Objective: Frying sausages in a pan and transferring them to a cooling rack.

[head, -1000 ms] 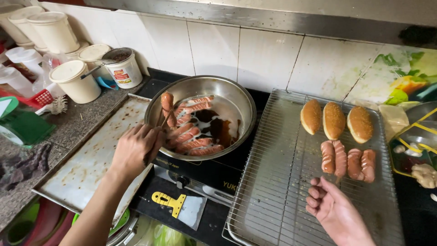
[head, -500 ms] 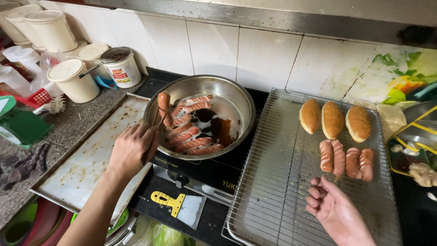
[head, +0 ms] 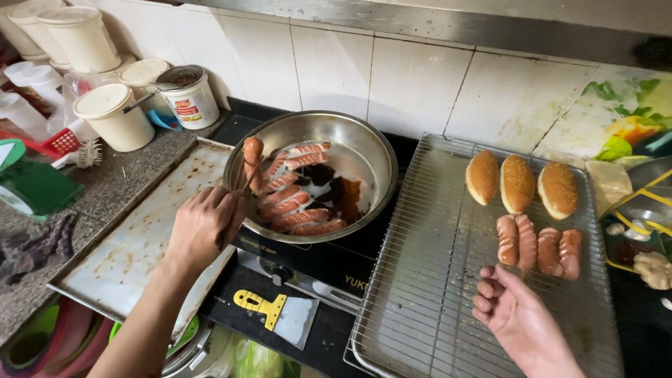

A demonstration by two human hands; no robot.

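Two thin chopsticks (head: 241, 189) sit pinched in the closed fingers of the left hand (head: 203, 227), their tips clamping one scored reddish-brown sausage (head: 253, 155) held above the left rim of the round stainless steel pan (head: 364, 150). More split sausages (head: 297, 210) lie in dark oil inside that pan. The right hand (head: 518, 318) hovers loosely curled, holding nothing, over the wire cooling rack (head: 427, 294), just below four grilled sausages (head: 539, 245) and three golden oval buns (head: 518, 183).
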